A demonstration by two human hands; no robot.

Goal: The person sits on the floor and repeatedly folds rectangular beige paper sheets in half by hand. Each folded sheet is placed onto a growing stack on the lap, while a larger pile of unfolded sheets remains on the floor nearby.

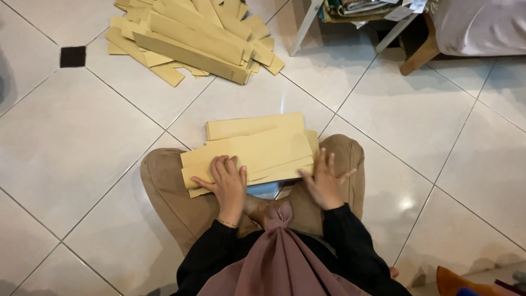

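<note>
Head view looks straight down on a stack of long tan paper envelopes (257, 148) lying across the lap of a person sitting cross-legged on the floor. The left hand (224, 183) presses flat on the near left end of the stack, fingers bent over the edge of the top envelope, palm down; it pins the paper rather than pinching it. The right hand (323, 183) sits at the near right corner of the same stack, fingers spread wide and blurred, touching the edge of the sheets without closing around anything. Between the two hands the lower envelopes fan out slightly, their corners showing under the top one. Beneath the stack, just toward the body from both hands, a pale blue thing (266, 190) peeks out; what it is I cannot tell. Tan trousers (164, 186) cover the knees on either side of the hands, and black sleeves (350, 235) and a mauve scarf (279, 257) lie nearer the camera. Beyond the hands, well apart from the lap stack, a loose heap of the same tan envelopes (192, 38) lies spread over the white tiled floor (71, 142). Farther off to the right of the heap stand white furniture legs (304, 27) and a wooden leg (419, 55).
</note>
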